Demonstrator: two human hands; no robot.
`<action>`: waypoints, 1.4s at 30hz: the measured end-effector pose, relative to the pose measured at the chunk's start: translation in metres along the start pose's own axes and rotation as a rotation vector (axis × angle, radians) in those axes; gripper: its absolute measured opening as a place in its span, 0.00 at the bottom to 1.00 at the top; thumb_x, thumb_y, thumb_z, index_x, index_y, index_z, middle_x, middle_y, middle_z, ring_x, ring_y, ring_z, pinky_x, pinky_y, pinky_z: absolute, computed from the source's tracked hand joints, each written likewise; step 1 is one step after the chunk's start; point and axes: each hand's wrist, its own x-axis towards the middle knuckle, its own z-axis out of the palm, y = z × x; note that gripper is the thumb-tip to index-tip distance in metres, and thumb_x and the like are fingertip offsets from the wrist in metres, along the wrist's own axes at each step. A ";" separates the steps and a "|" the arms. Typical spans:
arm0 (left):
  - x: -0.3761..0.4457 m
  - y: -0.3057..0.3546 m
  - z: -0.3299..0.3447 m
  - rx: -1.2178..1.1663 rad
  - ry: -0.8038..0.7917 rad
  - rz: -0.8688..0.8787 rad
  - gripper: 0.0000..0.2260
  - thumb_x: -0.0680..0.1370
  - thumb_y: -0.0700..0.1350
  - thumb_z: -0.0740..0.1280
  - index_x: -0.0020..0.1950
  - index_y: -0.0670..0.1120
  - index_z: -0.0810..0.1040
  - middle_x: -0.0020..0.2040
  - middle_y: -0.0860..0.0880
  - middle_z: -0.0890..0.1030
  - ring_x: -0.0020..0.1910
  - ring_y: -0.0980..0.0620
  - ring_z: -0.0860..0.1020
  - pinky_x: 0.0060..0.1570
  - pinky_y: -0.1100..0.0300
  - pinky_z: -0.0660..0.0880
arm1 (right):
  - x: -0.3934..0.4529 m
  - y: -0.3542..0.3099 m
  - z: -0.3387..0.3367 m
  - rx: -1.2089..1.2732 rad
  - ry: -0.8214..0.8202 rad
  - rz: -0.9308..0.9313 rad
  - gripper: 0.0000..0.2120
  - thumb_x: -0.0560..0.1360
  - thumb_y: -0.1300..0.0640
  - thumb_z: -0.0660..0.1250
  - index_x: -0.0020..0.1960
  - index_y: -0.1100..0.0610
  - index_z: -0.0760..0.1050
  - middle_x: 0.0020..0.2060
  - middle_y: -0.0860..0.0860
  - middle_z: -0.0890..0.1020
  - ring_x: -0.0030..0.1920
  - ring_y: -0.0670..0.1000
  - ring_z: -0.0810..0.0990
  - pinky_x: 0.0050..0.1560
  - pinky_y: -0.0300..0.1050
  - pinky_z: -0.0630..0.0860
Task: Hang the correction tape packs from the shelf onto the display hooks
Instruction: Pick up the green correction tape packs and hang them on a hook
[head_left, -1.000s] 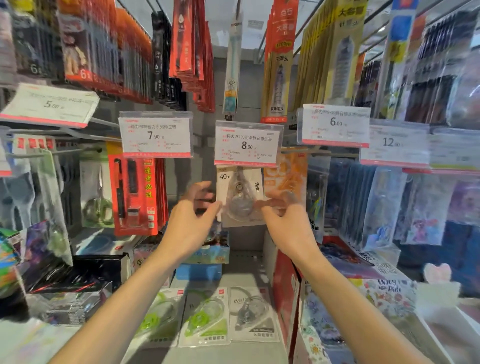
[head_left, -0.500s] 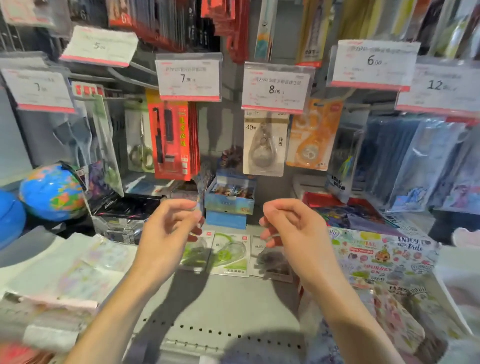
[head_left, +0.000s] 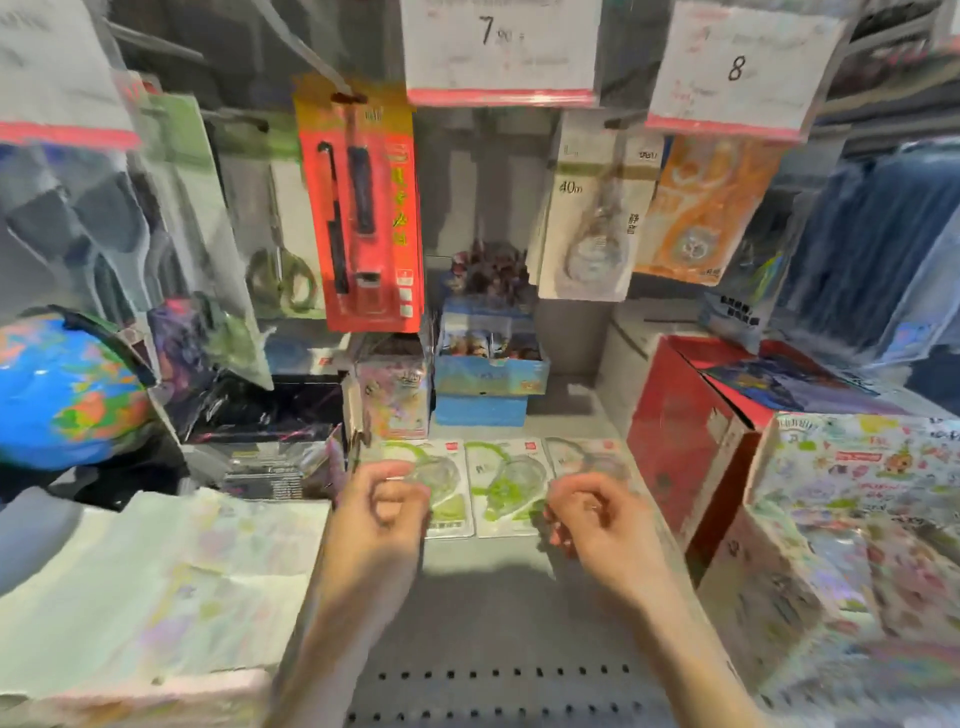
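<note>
A: What fills the frame, biggest first?

B: The grey shelf (head_left: 483, 613) runs up the lower middle. A globe (head_left: 67, 387) sits at the left edge and a red box (head_left: 685, 441) at centre right. One grey 40m pack (head_left: 595, 208) already hangs on a hook in the upper right, under the 8 price tag (head_left: 732, 67).

A: And the correction tape packs?

B: I count three lying flat in a row at mid-frame: left green pack (head_left: 447, 486), middle green pack (head_left: 506, 486), and a greyish pack (head_left: 592, 460) at the right end.

A: The hands?

B: Left hand (head_left: 379, 514) and right hand (head_left: 597, 519) are apart, fingers loosely curled, gripping nothing, both low over the near edges of the row.

A: How best to take one?

B: I'd pinch a single pack by its card edge, lift it clear of its neighbours, and keep the hang hole uppermost for the hook.
</note>
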 end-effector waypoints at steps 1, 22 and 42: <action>0.005 -0.003 0.000 0.057 -0.026 0.016 0.06 0.79 0.41 0.70 0.52 0.51 0.78 0.35 0.51 0.82 0.35 0.55 0.81 0.40 0.64 0.75 | 0.005 0.004 0.005 -0.087 0.009 -0.028 0.05 0.79 0.67 0.68 0.47 0.60 0.79 0.28 0.48 0.81 0.25 0.40 0.77 0.30 0.35 0.75; 0.028 -0.019 0.000 0.876 -0.298 -0.074 0.28 0.78 0.50 0.68 0.77 0.51 0.66 0.72 0.49 0.71 0.73 0.47 0.66 0.71 0.52 0.66 | 0.052 0.016 0.012 -0.865 -0.380 -0.111 0.26 0.77 0.43 0.66 0.73 0.50 0.72 0.71 0.51 0.72 0.72 0.53 0.66 0.68 0.48 0.64; 0.020 -0.011 -0.004 0.584 -0.203 -0.116 0.32 0.70 0.53 0.79 0.71 0.54 0.71 0.71 0.50 0.73 0.66 0.52 0.73 0.63 0.57 0.69 | 0.039 0.006 0.011 -0.771 -0.308 -0.009 0.37 0.70 0.39 0.74 0.72 0.56 0.69 0.61 0.51 0.77 0.66 0.54 0.72 0.62 0.50 0.73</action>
